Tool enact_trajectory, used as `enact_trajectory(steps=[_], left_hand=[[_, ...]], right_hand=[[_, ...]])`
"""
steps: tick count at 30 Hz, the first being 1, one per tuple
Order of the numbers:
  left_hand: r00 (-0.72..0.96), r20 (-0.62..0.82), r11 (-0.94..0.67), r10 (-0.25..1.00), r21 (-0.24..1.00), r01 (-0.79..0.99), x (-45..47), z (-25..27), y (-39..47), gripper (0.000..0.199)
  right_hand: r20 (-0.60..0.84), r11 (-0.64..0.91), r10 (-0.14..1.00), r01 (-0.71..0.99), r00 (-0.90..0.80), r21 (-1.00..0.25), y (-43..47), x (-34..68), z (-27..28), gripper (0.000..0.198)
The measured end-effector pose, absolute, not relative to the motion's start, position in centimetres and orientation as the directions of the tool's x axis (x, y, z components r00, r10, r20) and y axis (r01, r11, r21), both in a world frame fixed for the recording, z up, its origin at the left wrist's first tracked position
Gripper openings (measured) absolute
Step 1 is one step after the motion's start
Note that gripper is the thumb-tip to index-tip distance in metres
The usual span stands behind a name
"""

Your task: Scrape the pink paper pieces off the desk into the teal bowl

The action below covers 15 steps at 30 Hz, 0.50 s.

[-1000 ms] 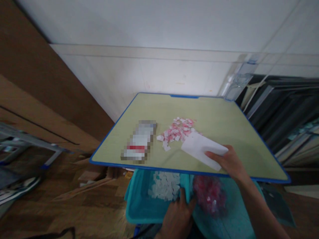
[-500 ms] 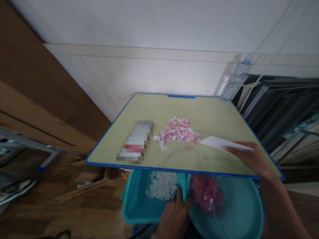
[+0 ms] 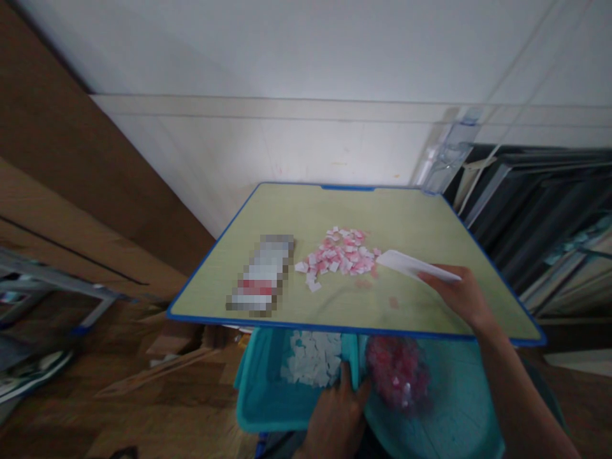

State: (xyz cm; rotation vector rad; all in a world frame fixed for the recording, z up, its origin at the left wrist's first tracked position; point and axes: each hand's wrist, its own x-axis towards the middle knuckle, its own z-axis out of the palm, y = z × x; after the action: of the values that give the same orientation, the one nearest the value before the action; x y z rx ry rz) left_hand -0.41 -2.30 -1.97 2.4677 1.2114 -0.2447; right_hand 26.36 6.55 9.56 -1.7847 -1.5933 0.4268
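My right hand (image 3: 454, 292) is closed on a flat white card (image 3: 411, 264), held over the right part of the table (image 3: 306, 207). The card's far end is at the right edge of a pile of small pink and white paper-like pieces (image 3: 342, 252). Below the table's near edge, my left hand (image 3: 337, 408) grips the right rim of a teal tray (image 3: 268, 417), index finger on the inner side and thumb toward the right. White flat pieces (image 3: 313, 358) lie in that tray.
Right of the tray, a round teal basin (image 3: 459, 395) holds a clear bag of red-pink stuff (image 3: 399, 373). A pixelated oblong item (image 3: 262, 274) lies on the table's left side. A clear plastic bottle (image 3: 452, 153) stands at the back right corner, beside dark panels (image 3: 549, 197).
My right hand has moved the card left and slightly up, closer against the pile. My left hand keeps its place on the tray rim. The view has shifted slightly.
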Motion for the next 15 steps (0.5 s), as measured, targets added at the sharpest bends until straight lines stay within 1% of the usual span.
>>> enact_trajectory(steps=[3, 5, 6, 9, 11, 15], left_hand=[[0.613, -0.327, -0.557, 0.719, 0.258, 0.79, -0.4, -1.8, -2.2, 0.059], [0.612, -0.34, -0.554, 0.714, 0.26, 0.791, -0.4, -1.7, -2.1, 0.06], [0.613, -0.344, -0.553, 0.711, 0.265, 0.79, -0.4, -1.7, -2.1, 0.059], [0.61, -0.349, -0.546, 0.711, 0.272, 0.793, -0.3, -1.6, -2.0, 0.055], [0.607, -0.355, -0.542, 0.711, 0.272, 0.795, -0.3, -1.5, -2.0, 0.055], [0.617, -0.36, -0.55, 0.7, 0.28, 0.787, -0.4, -1.4, -2.1, 0.057]], right_hand=[[0.139, 0.039, 0.987, 0.712, 0.083, -0.702, 6.1, 26.6, 10.2, 0.035], [0.105, 0.044, 0.994, 0.704, 0.043, -0.709, 5.9, 27.2, 10.4, 0.033], [0.109, 0.033, 0.992, 0.71, 0.061, -0.704, 5.9, 27.6, 10.4, 0.033], [0.178, -0.045, 0.961, 0.757, 0.21, -0.651, 6.2, 28.4, 9.9, 0.034], [0.215, -0.086, 0.936, 0.773, 0.279, -0.628, 6.7, 28.6, 9.4, 0.034], [0.256, -0.065, 0.923, 0.774, 0.286, -0.63, 7.9, 28.1, 8.4, 0.034]])
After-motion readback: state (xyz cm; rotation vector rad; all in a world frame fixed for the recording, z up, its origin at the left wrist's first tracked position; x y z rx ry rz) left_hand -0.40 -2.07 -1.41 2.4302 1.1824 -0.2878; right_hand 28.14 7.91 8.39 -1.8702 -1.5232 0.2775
